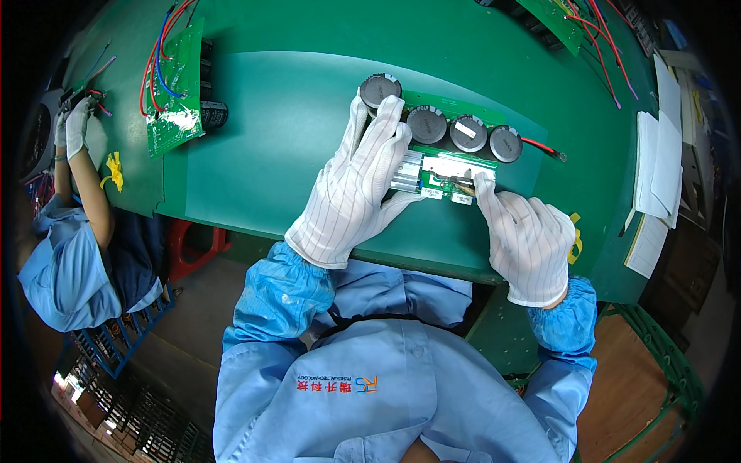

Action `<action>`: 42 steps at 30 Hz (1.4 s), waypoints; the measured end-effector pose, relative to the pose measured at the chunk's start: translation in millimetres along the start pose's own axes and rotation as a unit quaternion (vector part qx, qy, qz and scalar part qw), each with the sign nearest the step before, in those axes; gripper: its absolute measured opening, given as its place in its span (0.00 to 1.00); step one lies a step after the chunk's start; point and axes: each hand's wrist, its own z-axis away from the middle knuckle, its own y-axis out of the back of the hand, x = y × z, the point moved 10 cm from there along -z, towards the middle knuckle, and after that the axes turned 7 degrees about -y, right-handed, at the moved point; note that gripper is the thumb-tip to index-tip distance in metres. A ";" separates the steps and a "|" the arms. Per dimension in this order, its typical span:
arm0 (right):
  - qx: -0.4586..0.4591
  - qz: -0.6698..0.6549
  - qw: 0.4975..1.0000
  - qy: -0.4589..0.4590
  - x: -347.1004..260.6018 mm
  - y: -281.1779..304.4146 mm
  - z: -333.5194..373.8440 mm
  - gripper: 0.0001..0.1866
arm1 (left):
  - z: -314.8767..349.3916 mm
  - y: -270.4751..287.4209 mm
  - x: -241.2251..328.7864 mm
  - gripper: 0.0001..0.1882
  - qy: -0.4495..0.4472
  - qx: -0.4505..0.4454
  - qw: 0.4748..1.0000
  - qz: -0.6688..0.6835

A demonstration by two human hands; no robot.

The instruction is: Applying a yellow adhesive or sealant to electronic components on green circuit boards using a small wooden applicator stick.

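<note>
A green circuit board (455,109) lies on the table in front of me, with several round black capacitors (426,125) standing along it. Silver finned heat sink (407,171) and small white blocks (461,199) sit on its near part. My left hand (349,181), in a white striped glove, grips the board's left end, fingers against the leftmost capacitor (381,90) and thumb along the near edge. My right hand (529,239), also gloved, has its fingertips closed at the board's near right corner; the thumb is partly hidden. A red wire (544,147) with a metal lug sticks out rightward.
Another wired board (176,92) stands at the far left, and a similar board (556,27) at the far right. White papers (658,162) lie along the right edge. Yellow pieces (113,171) are near the left edge. A co-worker's gloved hand (77,127) works at the left.
</note>
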 end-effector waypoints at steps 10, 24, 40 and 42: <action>-0.027 -0.020 0.999 -0.007 2.5 -1.4 -1.9 0.33 | -1.5 0.5 1.0 0.50 -0.009 -0.001 1.000 -0.007; 0.008 0.017 1.000 0.001 -0.8 0.8 0.6 0.33 | -0.6 -0.4 1.1 0.47 -0.017 -0.006 1.000 0.009; -0.027 -0.029 0.999 -0.008 4.6 -2.3 -1.3 0.35 | -1.3 0.4 2.1 0.51 -0.020 0.008 1.000 0.007; -0.023 -0.008 1.000 0.000 2.2 -1.2 -0.4 0.35 | -1.9 0.5 3.3 0.49 -0.026 0.001 1.000 0.005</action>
